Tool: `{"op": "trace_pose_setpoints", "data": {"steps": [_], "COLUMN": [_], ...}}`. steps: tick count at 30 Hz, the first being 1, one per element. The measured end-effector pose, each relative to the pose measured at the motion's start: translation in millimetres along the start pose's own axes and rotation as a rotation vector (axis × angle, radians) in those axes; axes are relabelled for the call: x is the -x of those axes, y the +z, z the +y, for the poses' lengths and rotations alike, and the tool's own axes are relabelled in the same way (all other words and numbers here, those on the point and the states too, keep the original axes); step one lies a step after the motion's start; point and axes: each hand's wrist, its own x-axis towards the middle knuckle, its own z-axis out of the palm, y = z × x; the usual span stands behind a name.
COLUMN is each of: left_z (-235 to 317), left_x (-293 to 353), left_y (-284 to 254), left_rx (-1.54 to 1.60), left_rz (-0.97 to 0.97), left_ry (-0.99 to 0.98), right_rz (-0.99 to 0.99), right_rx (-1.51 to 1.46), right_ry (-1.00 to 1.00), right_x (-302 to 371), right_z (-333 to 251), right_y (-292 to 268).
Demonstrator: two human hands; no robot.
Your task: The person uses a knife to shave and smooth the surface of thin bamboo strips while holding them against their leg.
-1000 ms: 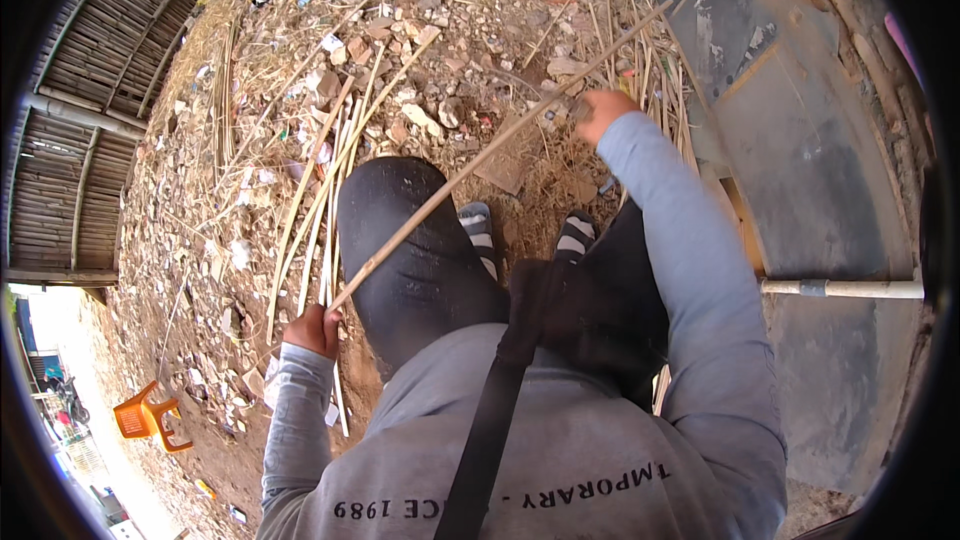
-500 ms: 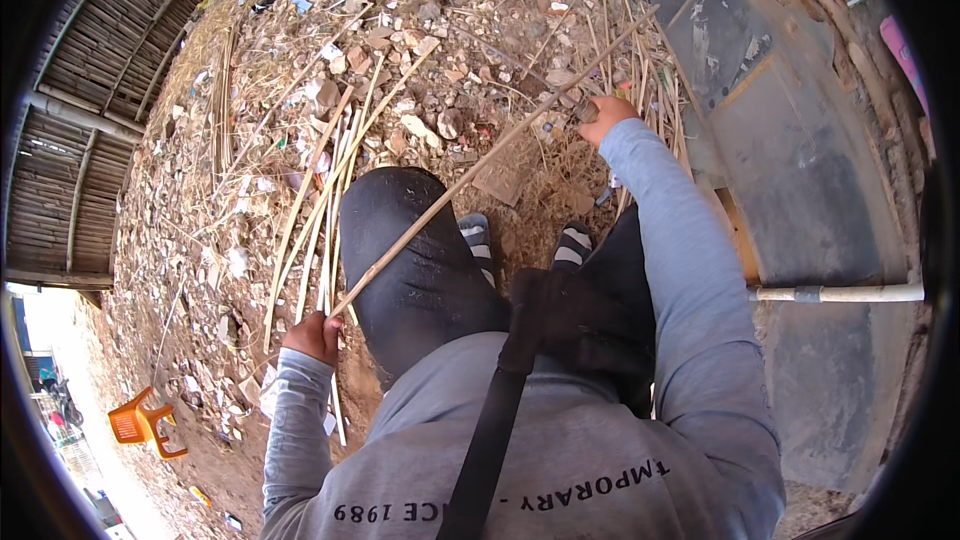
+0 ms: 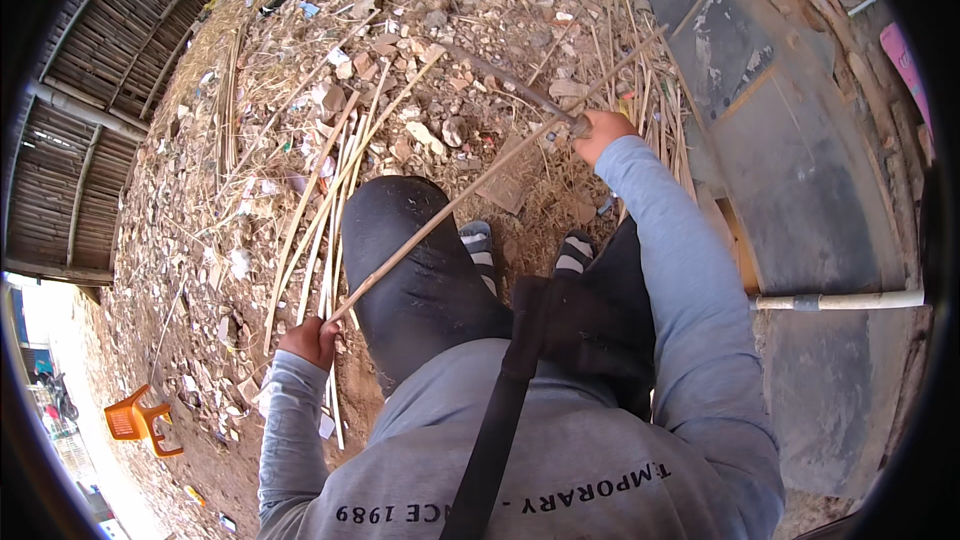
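My left hand (image 3: 312,342) is closed around the near end of a long, thin bamboo stick (image 3: 450,208). The stick slants over my left knee and away to the far right. Closed on the handle of a long knife (image 3: 510,83), my right hand (image 3: 603,134) is beyond my knees. The knife's dark, narrow blade points to the far left and crosses the stick close to the handle; whether they touch, I cannot tell. Several pale split bamboo strips (image 3: 350,155) lie on the ground beside my left leg.
More strips (image 3: 655,110) lie at the far right, beside large dark grey panels (image 3: 810,180). Stones and litter cover the ground (image 3: 200,240). A bamboo-slat wall (image 3: 75,180) stands at the left, an orange plastic chair (image 3: 140,420) at the lower left. A pale pole (image 3: 840,300) juts in from the right.
My right hand has turned and shifted slightly nearer, and the knife's blade now shows more plainly across the stick. My left hand keeps its hold with little movement.
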Motion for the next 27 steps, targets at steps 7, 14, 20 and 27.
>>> {"op": "trace_pose_setpoints", "data": {"steps": [7, 14, 20, 27], "left_z": [10.2, 4.1, -2.3, 6.2], "left_x": [-9.8, 3.1, -0.4, -7.1], "left_y": [-3.8, -4.2, -5.6, -0.5], "left_rx": [0.024, -0.014, -0.078, 0.024], "left_rz": [0.05, 0.016, 0.042, 0.058], "left_ry": [0.039, 0.008, 0.033, 0.003], "right_rz": [0.024, 0.004, 0.04, 0.132], "right_rx": [0.046, 0.102, 0.023, 0.084], "right_ry": [0.013, -0.065, 0.052, 0.107], "right_x": [-9.5, -7.9, -2.7, -24.1], "right_z": [11.6, 16.1, 13.7, 46.5], "right_y": [2.9, 6.6, -19.0, -11.2]}}
